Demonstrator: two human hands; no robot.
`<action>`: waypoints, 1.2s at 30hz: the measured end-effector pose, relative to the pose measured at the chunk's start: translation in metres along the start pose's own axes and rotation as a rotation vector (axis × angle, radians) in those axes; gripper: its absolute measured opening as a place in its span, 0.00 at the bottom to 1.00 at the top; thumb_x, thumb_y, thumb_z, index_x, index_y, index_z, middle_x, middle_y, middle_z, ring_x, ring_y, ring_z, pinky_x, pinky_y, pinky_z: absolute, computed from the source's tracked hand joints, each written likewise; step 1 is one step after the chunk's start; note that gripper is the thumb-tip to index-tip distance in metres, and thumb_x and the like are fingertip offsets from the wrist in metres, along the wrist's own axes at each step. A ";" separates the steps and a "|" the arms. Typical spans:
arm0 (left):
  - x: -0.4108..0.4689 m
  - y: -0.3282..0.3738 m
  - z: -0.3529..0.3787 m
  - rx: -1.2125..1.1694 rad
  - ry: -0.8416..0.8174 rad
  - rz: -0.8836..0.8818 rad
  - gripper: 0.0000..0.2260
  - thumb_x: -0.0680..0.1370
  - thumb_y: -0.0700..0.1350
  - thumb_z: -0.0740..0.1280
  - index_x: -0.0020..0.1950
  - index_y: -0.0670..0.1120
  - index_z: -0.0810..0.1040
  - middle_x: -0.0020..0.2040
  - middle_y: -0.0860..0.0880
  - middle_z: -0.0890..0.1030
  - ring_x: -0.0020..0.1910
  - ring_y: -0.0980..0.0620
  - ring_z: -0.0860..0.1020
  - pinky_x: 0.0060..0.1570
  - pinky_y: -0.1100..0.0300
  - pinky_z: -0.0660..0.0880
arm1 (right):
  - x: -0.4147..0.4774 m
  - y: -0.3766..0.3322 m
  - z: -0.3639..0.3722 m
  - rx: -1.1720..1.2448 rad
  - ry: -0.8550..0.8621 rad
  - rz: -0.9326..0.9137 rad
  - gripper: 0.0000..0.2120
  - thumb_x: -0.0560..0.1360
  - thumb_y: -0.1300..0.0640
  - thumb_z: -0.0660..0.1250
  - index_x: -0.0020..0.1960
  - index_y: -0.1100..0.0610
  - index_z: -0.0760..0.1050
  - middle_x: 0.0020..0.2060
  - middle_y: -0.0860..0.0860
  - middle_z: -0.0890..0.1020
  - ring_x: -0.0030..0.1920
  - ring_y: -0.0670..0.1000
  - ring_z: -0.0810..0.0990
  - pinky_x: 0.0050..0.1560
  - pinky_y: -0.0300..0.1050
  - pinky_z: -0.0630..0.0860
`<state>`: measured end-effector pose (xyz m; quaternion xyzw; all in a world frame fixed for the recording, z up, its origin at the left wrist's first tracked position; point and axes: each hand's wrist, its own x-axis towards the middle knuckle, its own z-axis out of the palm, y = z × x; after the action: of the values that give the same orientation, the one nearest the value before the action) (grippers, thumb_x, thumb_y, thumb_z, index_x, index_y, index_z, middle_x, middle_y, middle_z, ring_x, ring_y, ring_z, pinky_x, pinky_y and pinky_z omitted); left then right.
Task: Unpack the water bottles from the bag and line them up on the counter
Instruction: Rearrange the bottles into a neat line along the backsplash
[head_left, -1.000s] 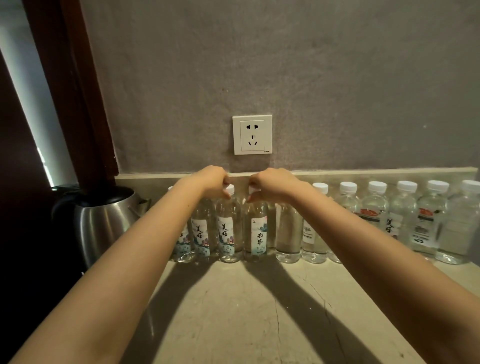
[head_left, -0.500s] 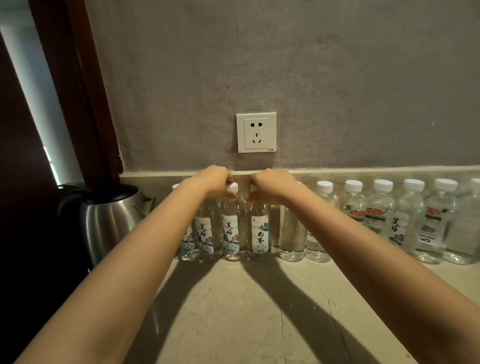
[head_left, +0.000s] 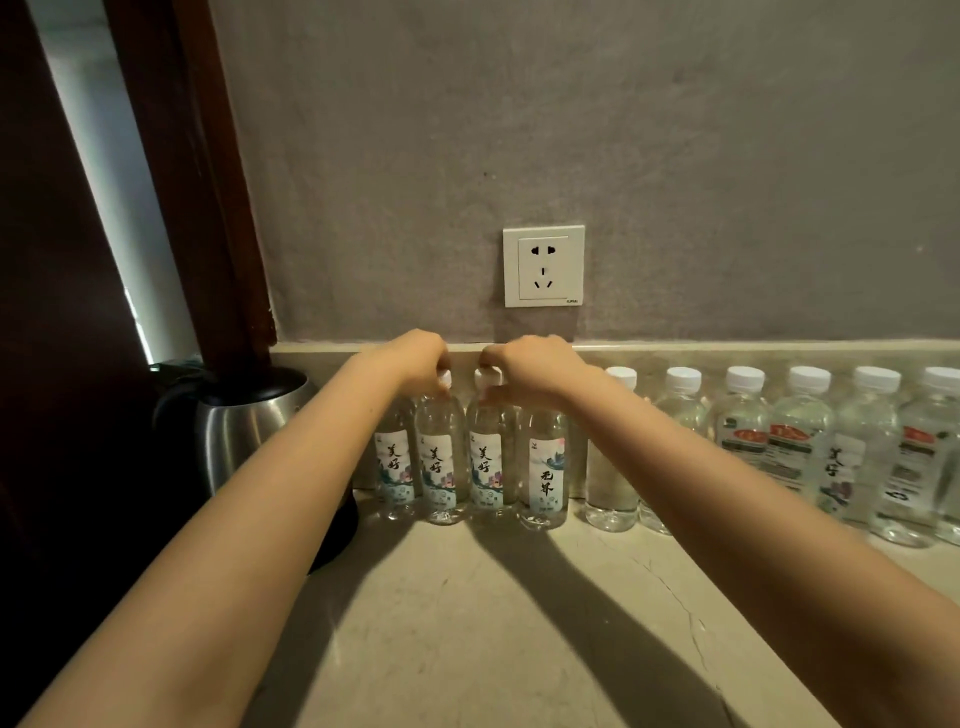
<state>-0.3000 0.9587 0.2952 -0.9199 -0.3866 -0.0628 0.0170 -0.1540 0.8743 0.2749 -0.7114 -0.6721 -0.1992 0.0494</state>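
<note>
Several clear water bottles with white caps stand upright in a row along the back of the beige counter, against the wall. My left hand grips the cap of a labelled bottle near the row's left end. My right hand pinches the cap of the labelled bottle beside it. Both bottles stand on the counter. Further bottles continue to the right edge of view. No bag is in view.
A steel kettle stands at the counter's left end, close to the leftmost bottle. A white wall socket sits above the row. A dark wooden door frame rises at the left. Bare counter lies in front of the bottles.
The view has shifted slightly, so the bottles sit further right in frame. Both hands stay on the bottle caps; the bottles show no clear movement.
</note>
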 end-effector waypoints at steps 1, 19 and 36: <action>0.001 0.000 0.002 -0.008 0.015 -0.004 0.13 0.72 0.49 0.72 0.51 0.42 0.81 0.48 0.44 0.82 0.46 0.44 0.79 0.45 0.53 0.76 | 0.002 -0.002 0.002 0.020 -0.008 0.005 0.24 0.73 0.38 0.65 0.65 0.49 0.71 0.58 0.51 0.80 0.58 0.56 0.78 0.49 0.48 0.69; -0.005 0.000 0.016 -0.048 0.144 0.031 0.13 0.76 0.48 0.68 0.57 0.43 0.77 0.52 0.45 0.80 0.50 0.47 0.78 0.50 0.53 0.77 | -0.011 0.017 -0.002 0.141 0.124 0.027 0.27 0.73 0.36 0.64 0.66 0.51 0.68 0.57 0.51 0.81 0.58 0.56 0.78 0.53 0.51 0.70; -0.007 0.032 0.025 -0.097 0.315 0.158 0.17 0.76 0.50 0.63 0.64 0.46 0.75 0.59 0.46 0.76 0.58 0.46 0.74 0.58 0.48 0.73 | -0.030 0.034 -0.003 -0.124 0.019 0.063 0.22 0.73 0.38 0.64 0.61 0.50 0.73 0.55 0.50 0.81 0.59 0.54 0.77 0.58 0.51 0.65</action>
<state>-0.2789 0.9333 0.2698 -0.9259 -0.3022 -0.2234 0.0379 -0.1215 0.8417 0.2739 -0.7320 -0.6353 -0.2454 0.0178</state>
